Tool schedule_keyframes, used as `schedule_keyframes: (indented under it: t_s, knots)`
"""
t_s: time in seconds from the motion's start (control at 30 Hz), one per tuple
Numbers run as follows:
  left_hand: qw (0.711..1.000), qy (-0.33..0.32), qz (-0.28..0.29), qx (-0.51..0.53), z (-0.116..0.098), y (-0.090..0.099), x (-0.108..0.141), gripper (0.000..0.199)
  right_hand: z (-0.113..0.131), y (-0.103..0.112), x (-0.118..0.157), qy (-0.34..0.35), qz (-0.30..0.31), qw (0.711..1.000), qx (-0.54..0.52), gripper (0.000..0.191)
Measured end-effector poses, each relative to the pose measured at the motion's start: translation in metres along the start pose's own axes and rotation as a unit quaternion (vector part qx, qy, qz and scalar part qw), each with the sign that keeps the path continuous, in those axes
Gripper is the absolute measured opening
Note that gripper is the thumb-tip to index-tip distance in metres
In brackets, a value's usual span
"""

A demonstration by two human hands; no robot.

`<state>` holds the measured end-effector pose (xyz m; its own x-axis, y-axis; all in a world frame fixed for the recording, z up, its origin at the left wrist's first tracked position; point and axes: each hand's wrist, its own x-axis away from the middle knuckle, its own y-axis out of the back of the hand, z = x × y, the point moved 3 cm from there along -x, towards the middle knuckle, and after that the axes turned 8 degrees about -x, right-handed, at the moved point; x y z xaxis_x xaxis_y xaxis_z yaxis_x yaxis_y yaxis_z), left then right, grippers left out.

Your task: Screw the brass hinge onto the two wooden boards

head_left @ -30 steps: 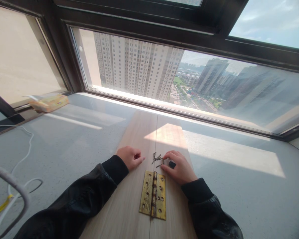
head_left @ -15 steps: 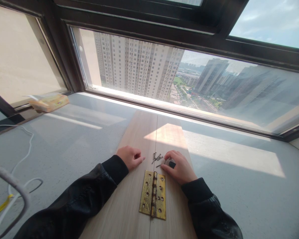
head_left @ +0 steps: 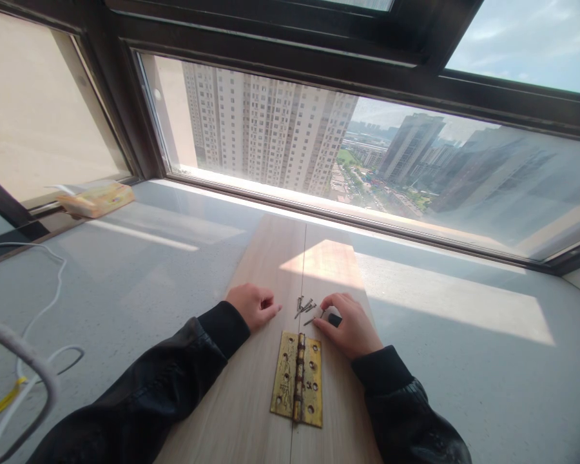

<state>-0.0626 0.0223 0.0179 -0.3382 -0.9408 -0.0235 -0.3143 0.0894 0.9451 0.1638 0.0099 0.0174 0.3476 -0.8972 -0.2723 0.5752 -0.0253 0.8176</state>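
A tarnished brass hinge (head_left: 297,379) lies unfolded flat on two pale wooden boards (head_left: 265,258), its knuckle along their seam. Just beyond it is a small pile of metal screws (head_left: 305,306). One loose screw (head_left: 310,321) lies nearer the hinge, by my right thumb. My right hand (head_left: 348,327) curls on the right board, thumb and index finger bent towards the pile. Inside that curl a small dark object (head_left: 335,319) partly shows; its kind is hidden. Left of the screws, my left hand (head_left: 254,307) rests loosely closed on the left board, with nothing visible in it.
The boards lie on a pale speckled sill (head_left: 149,270) below a dark-framed window (head_left: 290,193). White cable (head_left: 53,296) loops at the left, near a yellow strip (head_left: 2,403). In the far left corner sits a soft yellowish packet (head_left: 99,198).
My right index finger has shifted slightly up and right, away from the loose screw. My left hand, the hinge and the screw pile stay as they were.
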Motion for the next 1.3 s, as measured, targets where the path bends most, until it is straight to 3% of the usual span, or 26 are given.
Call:
schedule_keyframes:
  t_s: [0.43, 0.67, 0.87, 1.0, 1.1, 1.3]
  knots:
    - [1.0, 0.001, -0.004, 0.0, 0.001, -0.001, 0.0, 0.039, 0.005, 0.004, 0.002, 0.064, -0.035, 0.997, -0.034, 0.007]
    - [1.0, 0.004, -0.01, 0.0, 0.001, 0.0, 0.0, 0.038, 0.008, 0.014, 0.004, 0.04, -0.132, 0.984, -0.109, 0.008]
    - [0.991, 0.083, -0.091, -0.046, 0.012, 0.002, -0.003, 0.022, -0.03, 0.037, 0.015, -0.092, -0.256, 0.952, -0.141, 0.02]
    - [0.979, 0.14, -0.12, -0.092, 0.02, -0.005, -0.004, 0.047, -0.062, 0.037, 0.025, -0.147, -0.281, 0.935, -0.158, 0.024]
    - [0.976, 0.152, -0.095, -0.122, 0.026, -0.012, -0.005, 0.063, -0.076, 0.025, 0.028, -0.159, -0.274, 0.932, -0.177, 0.026]
    - [0.98, 0.131, -0.042, -0.147, 0.026, -0.014, -0.007, 0.06, -0.087, 0.009, 0.028, -0.166, -0.262, 0.931, -0.195, 0.029]
